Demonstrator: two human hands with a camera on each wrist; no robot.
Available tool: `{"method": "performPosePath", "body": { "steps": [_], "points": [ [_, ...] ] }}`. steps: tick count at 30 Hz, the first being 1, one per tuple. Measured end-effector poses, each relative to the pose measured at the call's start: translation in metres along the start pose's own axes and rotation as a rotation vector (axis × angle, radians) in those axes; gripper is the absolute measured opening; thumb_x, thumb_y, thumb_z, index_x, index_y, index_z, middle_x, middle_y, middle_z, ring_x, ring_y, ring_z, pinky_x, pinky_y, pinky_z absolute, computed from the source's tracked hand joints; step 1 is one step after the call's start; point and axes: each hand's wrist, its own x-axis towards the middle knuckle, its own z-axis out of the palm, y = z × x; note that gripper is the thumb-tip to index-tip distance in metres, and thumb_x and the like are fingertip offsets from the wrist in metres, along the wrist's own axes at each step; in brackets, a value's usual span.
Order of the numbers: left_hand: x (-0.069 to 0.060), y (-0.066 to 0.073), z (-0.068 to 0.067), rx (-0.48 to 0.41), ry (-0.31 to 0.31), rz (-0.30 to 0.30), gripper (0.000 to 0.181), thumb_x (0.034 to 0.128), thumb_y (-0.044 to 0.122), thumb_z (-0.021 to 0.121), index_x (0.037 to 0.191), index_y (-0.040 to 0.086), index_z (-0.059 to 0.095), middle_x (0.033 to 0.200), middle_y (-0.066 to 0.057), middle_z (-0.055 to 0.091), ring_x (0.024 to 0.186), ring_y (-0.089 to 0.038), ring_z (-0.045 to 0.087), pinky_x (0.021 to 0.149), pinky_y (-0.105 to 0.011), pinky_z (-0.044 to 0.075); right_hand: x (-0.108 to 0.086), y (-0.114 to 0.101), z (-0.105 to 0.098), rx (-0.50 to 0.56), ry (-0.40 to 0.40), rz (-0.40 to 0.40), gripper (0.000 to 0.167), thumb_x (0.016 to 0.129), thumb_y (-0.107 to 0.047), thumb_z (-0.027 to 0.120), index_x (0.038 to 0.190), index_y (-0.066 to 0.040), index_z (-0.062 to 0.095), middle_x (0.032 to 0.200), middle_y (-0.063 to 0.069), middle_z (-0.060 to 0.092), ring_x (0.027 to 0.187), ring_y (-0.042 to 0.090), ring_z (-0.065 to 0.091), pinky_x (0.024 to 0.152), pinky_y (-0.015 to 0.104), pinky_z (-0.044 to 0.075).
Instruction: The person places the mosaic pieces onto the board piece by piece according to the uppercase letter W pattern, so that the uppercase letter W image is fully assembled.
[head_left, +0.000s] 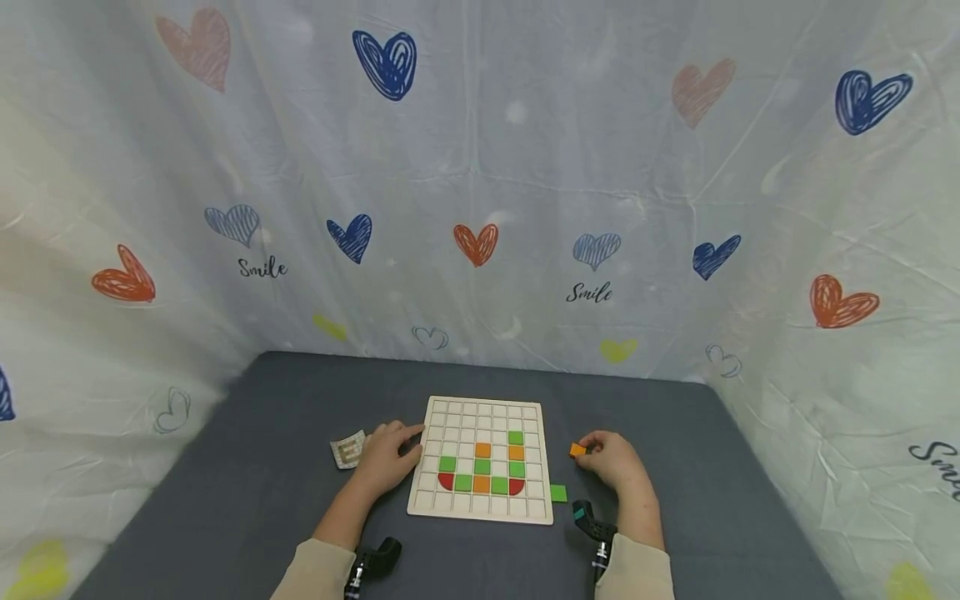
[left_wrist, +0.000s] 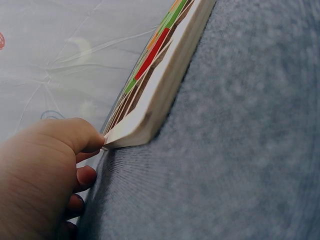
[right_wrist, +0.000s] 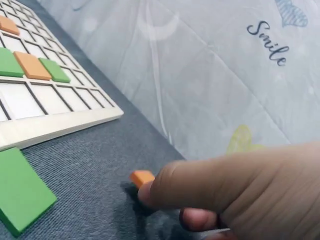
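A wooden grid board [head_left: 480, 510] lies on the table with green, orange and red tiles set in its cells. My left hand [head_left: 386, 457] is at the board's left edge, index finger and thumb stretched out against the rim; in the left wrist view the thumb touches the board's edge [left_wrist: 145, 131]. To the right of the board, my right hand [head_left: 617, 461] pinches an orange tile [right_wrist: 142, 178] just over the cloth. A loose green tile [right_wrist: 24, 192] lies beside the board's right edge, nearer me than the orange one. The right hand's other fingers are partly hidden.
A small patterned card or packet [head_left: 347, 451] lies left of the left hand, partly behind it. A dark grey cloth [head_left: 247, 500] covers the table. Behind hangs a white curtain [head_left: 480, 150] printed with hearts.
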Motion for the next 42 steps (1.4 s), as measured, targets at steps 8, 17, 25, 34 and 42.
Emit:
{"method": "performPosePath", "body": {
  "steps": [8,17,25,34,42],
  "points": [
    [0.001,-0.001,0.001,-0.002,-0.001,0.003,0.035,0.0976,0.019,0.069,0.132,0.013,0.072,0.081,0.007,0.045,0.071,-0.014,0.033,0.071,-0.038,0.025,-0.008,-0.025,-0.017,0.081,0.057,-0.121,0.025,0.09,-0.009,0.073,0.113,0.001,0.07,0.088,0.005,0.064,0.077,0.021,0.058,0.069,0.036,0.047],
    [-0.003,0.0,0.002,-0.009,-0.009,-0.01,0.035,0.0972,0.02,0.07,0.132,0.013,0.072,0.081,0.007,0.046,0.071,-0.013,0.033,0.07,-0.038,0.025,-0.02,-0.065,-0.028,0.152,0.09,-0.214,0.028,0.093,-0.008,0.074,0.12,-0.003,0.071,0.095,0.005,0.064,0.074,0.02,0.053,0.064,0.034,0.046],
    [-0.002,0.001,-0.001,0.0,0.015,-0.007,0.035,0.097,0.02,0.071,0.131,0.013,0.073,0.081,0.008,0.047,0.072,-0.012,0.034,0.071,-0.038,0.026,-0.022,-0.094,-0.006,0.164,0.088,-0.323,0.026,0.094,-0.016,0.077,0.119,-0.009,0.073,0.088,-0.001,0.061,0.067,0.018,0.049,0.057,0.031,0.04],
    [-0.001,-0.001,0.0,-0.004,-0.001,-0.016,0.035,0.0973,0.02,0.071,0.132,0.013,0.072,0.082,0.008,0.047,0.073,-0.013,0.035,0.071,-0.039,0.025,-0.022,-0.124,0.035,0.117,0.053,-0.459,0.024,0.095,-0.019,0.076,0.118,-0.015,0.074,0.079,-0.005,0.052,0.053,0.012,0.038,0.049,0.028,0.033],
    [0.001,-0.002,0.002,0.022,-0.003,-0.013,0.035,0.0972,0.022,0.071,0.131,0.014,0.072,0.081,0.008,0.046,0.072,-0.013,0.034,0.071,-0.037,0.026,-0.021,-0.137,0.078,0.117,-0.049,-0.448,0.026,0.095,-0.024,0.076,0.119,-0.015,0.076,0.067,-0.004,0.043,0.052,0.012,0.034,0.052,0.027,0.031]
  ]
}}
